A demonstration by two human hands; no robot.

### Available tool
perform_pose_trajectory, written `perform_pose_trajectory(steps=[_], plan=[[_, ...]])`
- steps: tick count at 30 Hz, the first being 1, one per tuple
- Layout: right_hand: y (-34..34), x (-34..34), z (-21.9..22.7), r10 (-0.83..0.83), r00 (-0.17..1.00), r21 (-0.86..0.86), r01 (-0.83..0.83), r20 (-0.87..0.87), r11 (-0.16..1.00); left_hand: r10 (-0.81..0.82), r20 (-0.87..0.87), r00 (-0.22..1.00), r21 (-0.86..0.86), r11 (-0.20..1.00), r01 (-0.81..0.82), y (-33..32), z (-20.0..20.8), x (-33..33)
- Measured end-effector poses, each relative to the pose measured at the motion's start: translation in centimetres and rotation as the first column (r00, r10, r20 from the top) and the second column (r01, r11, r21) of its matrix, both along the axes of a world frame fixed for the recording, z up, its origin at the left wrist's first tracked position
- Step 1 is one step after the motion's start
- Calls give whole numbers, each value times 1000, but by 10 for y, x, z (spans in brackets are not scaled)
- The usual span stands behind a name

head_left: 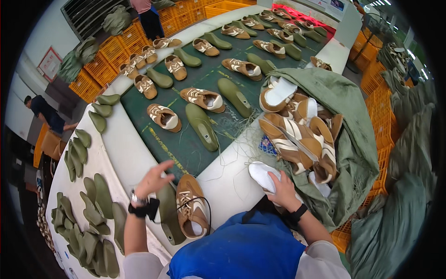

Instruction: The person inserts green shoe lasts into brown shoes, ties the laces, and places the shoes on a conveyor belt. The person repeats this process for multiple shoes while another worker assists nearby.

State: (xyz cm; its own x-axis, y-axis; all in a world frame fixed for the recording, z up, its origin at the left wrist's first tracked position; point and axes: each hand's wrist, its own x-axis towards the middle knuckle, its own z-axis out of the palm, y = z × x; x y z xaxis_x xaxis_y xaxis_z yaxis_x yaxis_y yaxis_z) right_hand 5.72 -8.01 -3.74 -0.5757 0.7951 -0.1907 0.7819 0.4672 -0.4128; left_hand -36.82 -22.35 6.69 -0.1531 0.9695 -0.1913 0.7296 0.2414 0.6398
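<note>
My right hand [284, 193] is closed on a shoe [261, 175] whose white sole faces up, over the white table edge in front of me. My left hand [153, 180] is raised with its fingers apart, holding nothing. Just below it lies a green shoe last [170, 216], partly hidden by the wrist. Beside the last is a brown sneaker [189, 202] with white stripes, with a thin dark cord looping over it. Right of the belt, a pile of brown and white sneakers [297, 142] rests on a green cloth sack [353, 139].
On the green conveyor belt [139, 123] stand rows of sneakers [163, 117] and green lasts [202, 125]. Many more lasts [88, 232] cover the white table at left. Orange crates [381, 130] line the right side. Two people [46, 114] stand farther off. Loose threads [232, 139] trail over the belt edge.
</note>
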Motion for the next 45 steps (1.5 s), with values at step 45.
perform_pose_trajectory(steps=[45], plan=[[95, 25, 52, -341, 920, 634, 381, -191, 673, 260, 948, 184, -92, 777, -622, -19, -53, 24]])
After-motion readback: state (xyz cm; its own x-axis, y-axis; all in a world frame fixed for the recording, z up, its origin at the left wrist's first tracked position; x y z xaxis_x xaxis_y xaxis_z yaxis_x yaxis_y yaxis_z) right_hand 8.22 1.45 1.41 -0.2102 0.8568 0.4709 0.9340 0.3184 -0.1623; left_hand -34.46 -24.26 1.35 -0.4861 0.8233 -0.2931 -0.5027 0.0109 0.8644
